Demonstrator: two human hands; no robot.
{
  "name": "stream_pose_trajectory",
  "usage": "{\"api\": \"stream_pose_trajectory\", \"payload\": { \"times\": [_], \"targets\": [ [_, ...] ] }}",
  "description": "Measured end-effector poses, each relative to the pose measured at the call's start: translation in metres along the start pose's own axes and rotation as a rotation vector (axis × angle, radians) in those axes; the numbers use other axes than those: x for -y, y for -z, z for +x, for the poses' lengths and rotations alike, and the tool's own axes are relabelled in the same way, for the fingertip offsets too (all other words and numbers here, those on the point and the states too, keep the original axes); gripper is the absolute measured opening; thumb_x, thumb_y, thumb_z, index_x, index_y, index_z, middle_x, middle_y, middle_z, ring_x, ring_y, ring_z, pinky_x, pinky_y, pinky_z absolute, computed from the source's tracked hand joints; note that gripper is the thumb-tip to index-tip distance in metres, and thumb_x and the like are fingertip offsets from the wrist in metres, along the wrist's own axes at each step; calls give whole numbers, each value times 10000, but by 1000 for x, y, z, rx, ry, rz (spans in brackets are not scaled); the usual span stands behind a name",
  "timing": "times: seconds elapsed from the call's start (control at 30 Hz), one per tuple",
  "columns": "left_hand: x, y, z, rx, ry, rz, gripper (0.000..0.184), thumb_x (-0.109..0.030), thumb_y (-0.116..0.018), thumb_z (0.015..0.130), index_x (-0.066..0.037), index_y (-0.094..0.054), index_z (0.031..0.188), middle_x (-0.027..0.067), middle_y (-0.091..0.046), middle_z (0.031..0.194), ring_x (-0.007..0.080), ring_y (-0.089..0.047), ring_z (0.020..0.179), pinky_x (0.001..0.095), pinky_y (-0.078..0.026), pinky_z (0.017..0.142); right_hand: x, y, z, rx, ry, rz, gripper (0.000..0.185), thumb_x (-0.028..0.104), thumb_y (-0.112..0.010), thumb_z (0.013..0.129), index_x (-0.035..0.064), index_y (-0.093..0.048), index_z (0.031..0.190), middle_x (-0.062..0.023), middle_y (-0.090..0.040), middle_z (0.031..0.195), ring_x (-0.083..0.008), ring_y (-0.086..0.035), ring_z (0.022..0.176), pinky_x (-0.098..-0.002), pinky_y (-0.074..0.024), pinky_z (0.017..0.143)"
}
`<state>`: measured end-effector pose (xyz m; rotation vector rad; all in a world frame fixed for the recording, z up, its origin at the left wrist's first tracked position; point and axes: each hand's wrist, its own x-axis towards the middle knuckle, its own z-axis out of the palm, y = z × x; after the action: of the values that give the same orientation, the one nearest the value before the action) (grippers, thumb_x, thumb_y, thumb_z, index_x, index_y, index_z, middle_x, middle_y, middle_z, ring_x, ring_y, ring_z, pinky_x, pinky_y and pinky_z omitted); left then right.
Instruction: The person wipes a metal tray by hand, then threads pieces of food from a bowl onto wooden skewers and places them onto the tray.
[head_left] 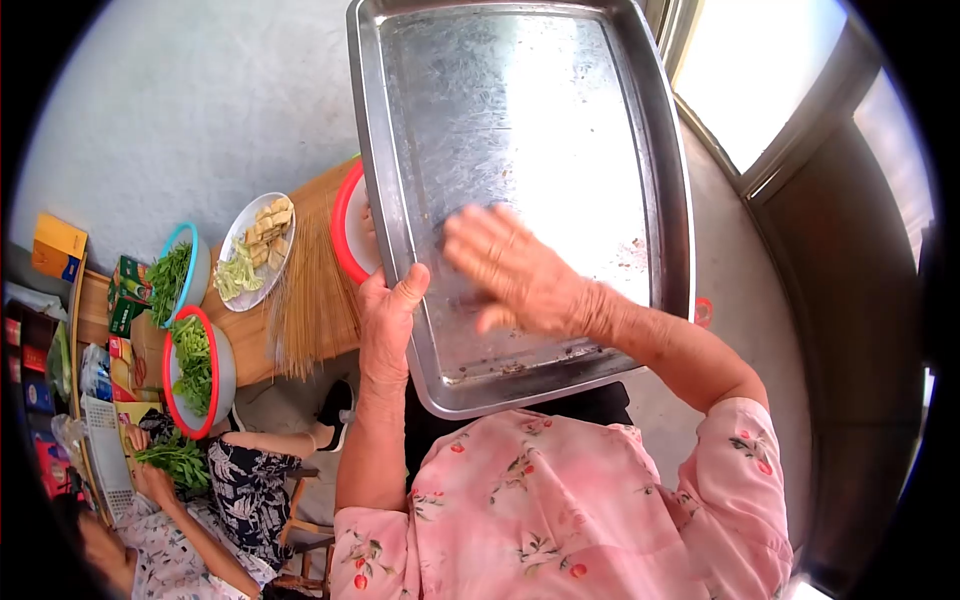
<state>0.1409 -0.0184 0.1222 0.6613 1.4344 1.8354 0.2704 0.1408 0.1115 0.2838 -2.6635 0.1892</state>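
Note:
A large metal tray [520,130] with a raised rim is tilted up in front of me, with dark specks and residue along its lower part. My left hand [390,325] grips its left rim near the lower corner, thumb over the edge. Over the tray's inner surface is my right hand [515,265], somewhat blurred, its fingers stretched out and holding nothing I can see. Whether the palm touches the metal is hard to tell.
Left of the tray, a wooden table [235,335] bears thin skewers [315,290], an oval plate of food [255,250], a red-rimmed basin [350,225] and bowls of greens [195,365]. A seated person [215,545] holds leafy greens at lower left.

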Motion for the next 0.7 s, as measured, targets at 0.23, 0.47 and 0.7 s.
{"api": "stream_pose_trajectory", "payload": {
  "times": [0.23, 0.47, 0.7],
  "targets": [
    [1, -14, -1, 53, -52, 70, 437, -340, -689, 814, -20, -600, 1098, 20, -602, 996, 115, -522, 925, 274, -398, 842, 8, 9, 11, -47, 51, -122, 778, 514, -445, 844, -98, -355, 1315, -237, -286, 1426, -345, -210, 1360, -462, -154, 1123],
    [-4, -20, -13, 58, -22, 14, 467, -337, -682, 820, 14, -583, 1111, 32, -603, 1005, 117, -535, 915, 267, -412, 830, 24, 16, -10, 88, 193, 42, 717, 449, -518, 829, -67, -383, 1308, -200, -359, 1384, -305, -284, 1332, -459, -189, 1115],
    [-15, -16, -20, 42, -24, 38, 420, -342, -691, 812, 6, -615, 1034, 21, -604, 922, 105, -547, 833, 264, -434, 762, -13, 24, 26, -135, -9, -177, 616, 425, -534, 837, 81, -420, 1335, -71, -375, 1405, -270, -275, 1335, -495, -184, 1105]
  ]
}}
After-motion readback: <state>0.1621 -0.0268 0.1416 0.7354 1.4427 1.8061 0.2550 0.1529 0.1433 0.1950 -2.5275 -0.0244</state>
